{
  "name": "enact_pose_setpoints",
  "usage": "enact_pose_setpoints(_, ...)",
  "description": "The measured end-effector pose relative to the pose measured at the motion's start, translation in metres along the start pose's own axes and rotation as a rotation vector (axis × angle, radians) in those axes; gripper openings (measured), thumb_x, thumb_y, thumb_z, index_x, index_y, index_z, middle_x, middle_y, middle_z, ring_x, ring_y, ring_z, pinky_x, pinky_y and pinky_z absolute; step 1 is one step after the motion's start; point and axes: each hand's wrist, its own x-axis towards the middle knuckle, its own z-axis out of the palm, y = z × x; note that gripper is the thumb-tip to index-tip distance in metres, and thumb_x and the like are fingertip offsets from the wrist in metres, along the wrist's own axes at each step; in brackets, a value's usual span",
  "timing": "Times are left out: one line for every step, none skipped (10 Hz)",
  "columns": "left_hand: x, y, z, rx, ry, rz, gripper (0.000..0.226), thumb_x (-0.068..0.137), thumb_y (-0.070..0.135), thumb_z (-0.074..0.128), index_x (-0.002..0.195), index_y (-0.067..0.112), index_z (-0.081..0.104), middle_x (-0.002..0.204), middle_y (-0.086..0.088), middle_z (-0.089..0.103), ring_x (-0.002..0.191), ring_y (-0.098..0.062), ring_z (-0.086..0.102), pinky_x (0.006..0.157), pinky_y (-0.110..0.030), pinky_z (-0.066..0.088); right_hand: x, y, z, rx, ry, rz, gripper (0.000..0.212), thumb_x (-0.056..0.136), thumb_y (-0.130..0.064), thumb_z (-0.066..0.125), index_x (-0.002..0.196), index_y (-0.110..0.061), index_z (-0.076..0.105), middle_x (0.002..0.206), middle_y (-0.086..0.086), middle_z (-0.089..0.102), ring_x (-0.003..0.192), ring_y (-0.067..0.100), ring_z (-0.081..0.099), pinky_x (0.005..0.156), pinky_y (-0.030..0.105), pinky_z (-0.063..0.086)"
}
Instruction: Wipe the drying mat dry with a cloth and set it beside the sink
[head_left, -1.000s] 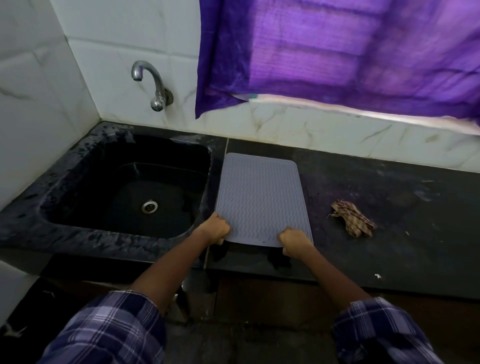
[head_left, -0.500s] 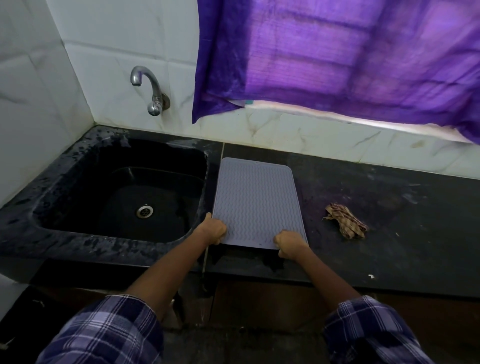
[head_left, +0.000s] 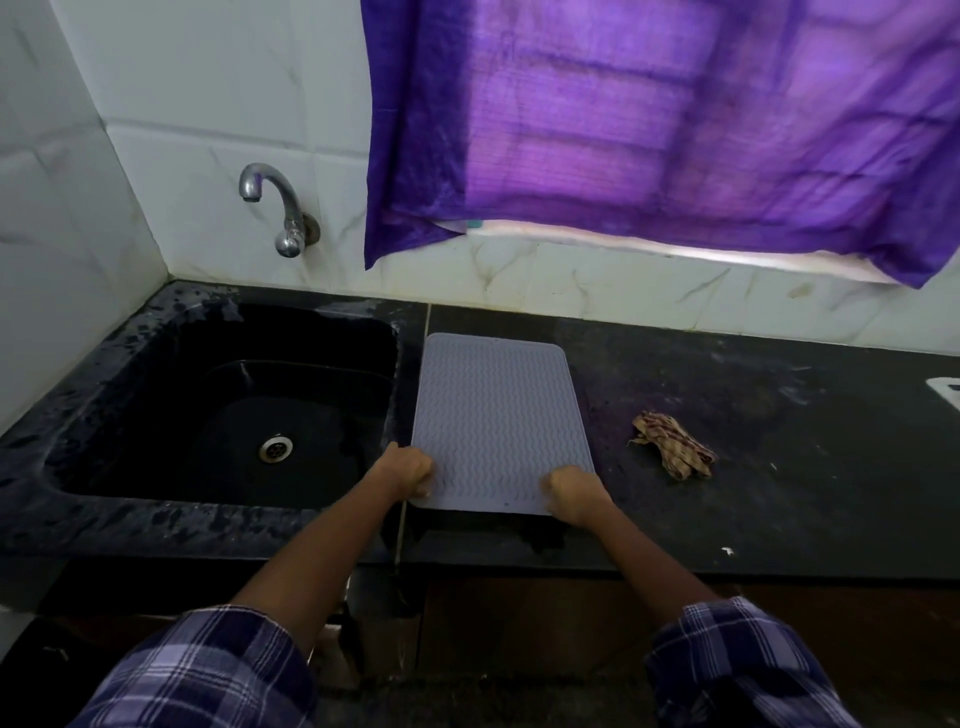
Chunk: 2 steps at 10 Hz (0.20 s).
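**Clearly a floppy mat, held at its two near corners**

Lying flat on the black stone desk (head_left: 779, 467), just right of the black sink (head_left: 104, 415), the grey rectangular ridged rubbery drying mat (head_left: 498, 415) looks light, thin and limp. It would likely sag if lifted from one edge, and its wavy ridges should give friction unless wet. The near corners are the sensible places to take it, and both are taken: the left hand (head_left: 408, 470) pinches the near-left corner, fingers curled round the edge; the right hand (head_left: 574, 493) grips the near-right corner likewise. The crumpled brown checked cloth (head_left: 672, 452) lies well apart to the right, untouched.

Compared with a second ago, the mat sits in much the same place beside the sink, and both hands keep the same corner grips; mainly the viewpoint has shifted.
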Motion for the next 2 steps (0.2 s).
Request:
enact_pose_setpoints(-0.004, -0.002, -0.008, 0.004, 0.202, -0.065, 0.035, 0.1, 0.027, 0.041, 0.126, 0.008, 0.055, 0.13, -0.012, 0.056, 0.119, -0.027, 0.052, 0.1, -0.037, 0.039, -0.009, 0.004, 0.003, 0.183, 0.296, 0.11, 0.041, 0.097, -0.028, 0.044, 0.132, -0.007, 0.048, 0.135, 0.012, 0.051, 0.124, 0.026, 0.048, 0.101, 0.036, 0.042)
enact_pose_setpoints(-0.007, 0.011, -0.014, -0.032, 0.331, -0.136, 0.037, 0.102, 0.026, 0.035, 0.133, 0.009, 0.046, 0.134, -0.01, 0.052, 0.124, -0.026, 0.047, 0.114, -0.041, 0.026, -0.016, 0.005, 0.004, 0.263, 0.424, 0.156, 0.051, 0.098, -0.031, 0.041, 0.143, -0.008, 0.034, 0.147, 0.011, 0.039, 0.136, 0.024, 0.036, 0.109, 0.036, 0.034)
